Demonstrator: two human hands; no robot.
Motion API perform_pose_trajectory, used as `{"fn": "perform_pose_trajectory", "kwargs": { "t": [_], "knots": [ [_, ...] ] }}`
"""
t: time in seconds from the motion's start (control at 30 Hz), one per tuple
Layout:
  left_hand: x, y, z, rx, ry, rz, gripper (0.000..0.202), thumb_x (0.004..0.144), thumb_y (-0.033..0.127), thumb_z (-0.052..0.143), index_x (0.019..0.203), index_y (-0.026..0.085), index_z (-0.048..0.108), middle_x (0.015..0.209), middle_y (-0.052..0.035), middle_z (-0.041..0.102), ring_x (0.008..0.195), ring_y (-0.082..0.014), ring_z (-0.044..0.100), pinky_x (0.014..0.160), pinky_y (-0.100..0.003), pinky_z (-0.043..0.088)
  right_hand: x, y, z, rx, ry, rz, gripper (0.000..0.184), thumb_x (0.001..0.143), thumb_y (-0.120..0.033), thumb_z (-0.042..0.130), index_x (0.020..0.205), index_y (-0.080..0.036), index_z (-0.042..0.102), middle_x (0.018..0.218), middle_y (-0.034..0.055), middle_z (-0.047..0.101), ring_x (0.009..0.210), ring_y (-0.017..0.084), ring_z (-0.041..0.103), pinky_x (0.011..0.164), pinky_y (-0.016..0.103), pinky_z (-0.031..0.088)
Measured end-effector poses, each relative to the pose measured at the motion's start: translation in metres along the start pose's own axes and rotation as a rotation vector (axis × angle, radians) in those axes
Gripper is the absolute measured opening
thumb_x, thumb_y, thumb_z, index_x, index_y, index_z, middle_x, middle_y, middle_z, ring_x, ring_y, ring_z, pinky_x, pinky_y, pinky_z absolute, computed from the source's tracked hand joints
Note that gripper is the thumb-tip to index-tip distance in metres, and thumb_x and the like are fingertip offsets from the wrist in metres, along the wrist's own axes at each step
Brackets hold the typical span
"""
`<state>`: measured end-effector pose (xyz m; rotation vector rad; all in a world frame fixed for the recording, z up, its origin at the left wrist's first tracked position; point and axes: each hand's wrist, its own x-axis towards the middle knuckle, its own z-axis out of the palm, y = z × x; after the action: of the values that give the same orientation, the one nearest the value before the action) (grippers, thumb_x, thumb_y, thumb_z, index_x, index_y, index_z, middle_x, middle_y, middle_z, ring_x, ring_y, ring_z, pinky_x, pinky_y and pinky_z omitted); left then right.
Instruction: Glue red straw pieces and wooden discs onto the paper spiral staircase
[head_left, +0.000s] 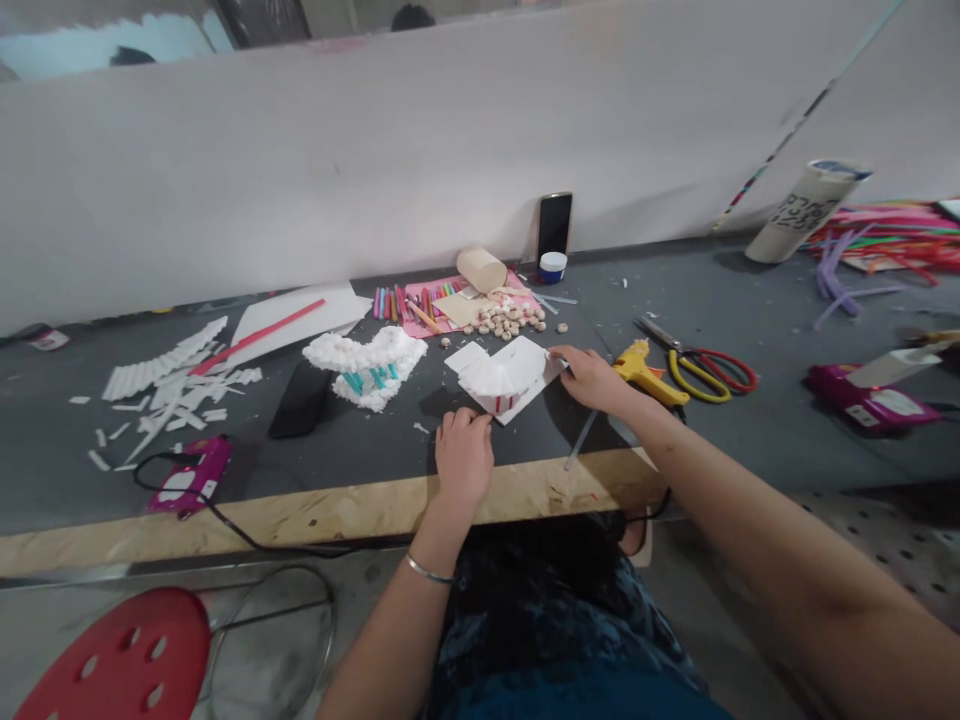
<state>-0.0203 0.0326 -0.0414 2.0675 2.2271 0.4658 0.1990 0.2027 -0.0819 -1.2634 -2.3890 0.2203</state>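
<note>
A white heart-shaped card (525, 402) lies on the dark tabletop in front of me. It carries a small white fan-like piece (495, 376) with red strips below it. My right hand (589, 380) pinches the card's right edge between thumb and fingers. At the card's lower tip, my left hand (463, 455) has its fingers curled, with the thumb side against the card; its fingertips are partly hidden. To the left stands a fluffy white model (366, 350) with teal strips. A yellow glue gun (646, 372) lies just beyond my right hand.
Scissors (697, 365), a black phone (300, 400) and purple boxes (193, 478) with cables lie around. Wooden beads (506, 318), crayons (397, 303) and white strips (169, 370) spread behind. Another phone (555, 225) leans on the wall. A red stool (120, 650) stands below.
</note>
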Motion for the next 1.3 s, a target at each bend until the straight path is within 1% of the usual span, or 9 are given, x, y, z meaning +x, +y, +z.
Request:
{"fn": "perform_pose_trajectory", "kwargs": {
  "t": [0.17, 0.27, 0.4, 0.5, 0.67, 0.8, 0.93, 1.1, 1.3],
  "knots": [
    [-0.002, 0.003, 0.009, 0.001, 0.042, 0.038, 0.032, 0.095, 0.018, 0.046, 0.116, 0.023, 0.069, 0.106, -0.0108, 0.062, 0.102, -0.0275, 0.051, 0.085, -0.04, 0.044, 0.013, 0.013, 0.005, 0.012, 0.005, 0.048, 0.054, 0.073, -0.006, 0.047, 0.124, -0.02, 0.057, 0.121, 0.008, 0.07, 0.108, 0.027, 0.063, 0.097, 0.046, 0.045],
    [-0.003, 0.003, 0.011, 0.003, 0.052, 0.056, 0.033, 0.094, 0.017, 0.045, 0.118, 0.022, 0.067, 0.105, -0.0117, 0.061, 0.102, -0.0271, 0.05, 0.085, -0.041, 0.044, 0.019, 0.016, 0.008, 0.034, -0.002, 0.074, 0.056, 0.071, -0.005, 0.048, 0.123, -0.021, 0.059, 0.12, 0.0077, 0.071, 0.108, 0.028, 0.064, 0.097, 0.047, 0.046],
    [-0.005, 0.003, 0.011, -0.001, 0.052, 0.07, 0.034, 0.094, 0.015, 0.043, 0.117, 0.021, 0.067, 0.103, -0.0116, 0.059, 0.102, -0.026, 0.05, 0.085, -0.039, 0.044, 0.022, 0.019, 0.011, 0.095, -0.003, 0.092, 0.06, 0.066, -0.002, 0.047, 0.122, -0.02, 0.06, 0.119, 0.0081, 0.071, 0.112, 0.026, 0.064, 0.103, 0.048, 0.044],
    [-0.006, 0.003, 0.011, -0.002, 0.043, 0.095, 0.035, 0.094, 0.014, 0.043, 0.118, 0.021, 0.067, 0.103, -0.0115, 0.059, 0.101, -0.0259, 0.049, 0.084, -0.038, 0.044, 0.022, 0.022, 0.014, 0.16, -0.005, 0.11, 0.06, 0.064, -0.001, 0.046, 0.12, -0.018, 0.061, 0.12, 0.0089, 0.071, 0.114, 0.025, 0.065, 0.105, 0.046, 0.044],
    [-0.007, 0.002, 0.013, -0.009, 0.053, 0.133, 0.038, 0.094, 0.014, 0.042, 0.125, 0.021, 0.063, 0.106, -0.011, 0.061, 0.102, -0.0259, 0.049, 0.083, -0.038, 0.044, 0.024, 0.031, 0.019, 0.283, 0.001, 0.183, 0.062, 0.061, 0.0, 0.045, 0.118, -0.016, 0.063, 0.12, 0.0102, 0.071, 0.115, 0.022, 0.065, 0.103, 0.039, 0.048],
    [-0.008, 0.003, 0.014, -0.004, 0.06, 0.169, 0.041, 0.095, 0.015, 0.04, 0.132, 0.02, 0.057, 0.108, -0.0115, 0.06, 0.102, -0.0255, 0.05, 0.084, -0.038, 0.043, 0.029, 0.036, 0.023, 0.356, 0.018, 0.241, 0.063, 0.058, 0.0, 0.045, 0.114, -0.018, 0.065, 0.117, 0.0088, 0.072, 0.113, 0.022, 0.066, 0.1, 0.038, 0.051],
    [-0.01, 0.004, 0.014, 0.004, 0.064, 0.218, 0.042, 0.095, 0.015, 0.039, 0.135, 0.018, 0.055, 0.108, -0.0121, 0.06, 0.104, -0.0257, 0.049, 0.085, -0.039, 0.042, 0.03, 0.035, 0.024, 0.386, 0.044, 0.291, 0.058, 0.059, -0.001, 0.044, 0.11, -0.016, 0.067, 0.115, 0.0112, 0.072, 0.11, 0.024, 0.067, 0.1, 0.042, 0.051],
    [-0.011, 0.005, 0.015, 0.006, 0.067, 0.251, 0.043, 0.096, 0.015, 0.038, 0.136, 0.017, 0.053, 0.109, -0.0126, 0.059, 0.104, -0.0258, 0.048, 0.086, -0.04, 0.042, 0.033, 0.028, 0.019, 0.404, 0.064, 0.311, 0.054, 0.06, -0.003, 0.044, 0.106, -0.018, 0.067, 0.11, 0.009, 0.073, 0.104, 0.023, 0.068, 0.095, 0.041, 0.053],
    [-0.01, 0.004, 0.016, 0.056, 0.043, 0.193, 0.043, 0.096, 0.016, 0.037, 0.137, 0.017, 0.052, 0.109, -0.0129, 0.06, 0.101, -0.0257, 0.049, 0.083, -0.04, 0.04, 0.041, 0.018, 0.017, 0.377, 0.076, 0.275, 0.05, 0.065, -0.005, 0.044, 0.108, -0.018, 0.064, 0.111, 0.009, 0.073, 0.105, 0.022, 0.067, 0.096, 0.04, 0.052]
  ]
}}
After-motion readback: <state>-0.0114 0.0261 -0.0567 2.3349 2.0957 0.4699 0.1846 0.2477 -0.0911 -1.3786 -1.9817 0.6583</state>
